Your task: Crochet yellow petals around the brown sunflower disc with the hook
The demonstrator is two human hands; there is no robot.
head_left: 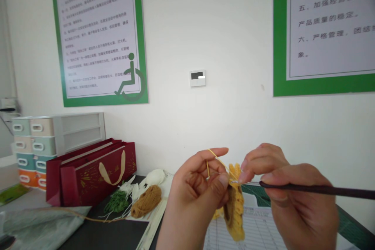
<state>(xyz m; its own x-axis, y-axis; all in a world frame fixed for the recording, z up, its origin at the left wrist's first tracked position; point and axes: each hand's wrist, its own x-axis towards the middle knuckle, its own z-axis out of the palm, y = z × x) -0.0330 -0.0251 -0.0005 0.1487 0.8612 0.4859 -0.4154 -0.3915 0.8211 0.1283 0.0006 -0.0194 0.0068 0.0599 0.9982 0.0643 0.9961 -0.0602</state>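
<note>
Pinched in my left hand (pixel 195 199) is a yellow crocheted piece (pixel 236 218), hanging down with a brownish inner side. A strand of yellow yarn (pixel 216 157) runs over my raised left index finger to the top of the piece. My right hand (pixel 299 199) grips a crochet hook (pixel 310 190) by its dark handle. The hook's thin metal end lies at the upper edge of the piece, beside my left thumb. Whether a loop sits on the hook's tip is too small to tell.
To the left lie a brown yarn ball (pixel 147 201), green yarn (pixel 117 202) and white yarn (pixel 155 177). Behind them stand red gift bags (pixel 79 183) and a drawer unit (pixel 79 127). A printed sheet (pixel 258 226) and a green cutting mat (pixel 354 218) lie beneath my hands.
</note>
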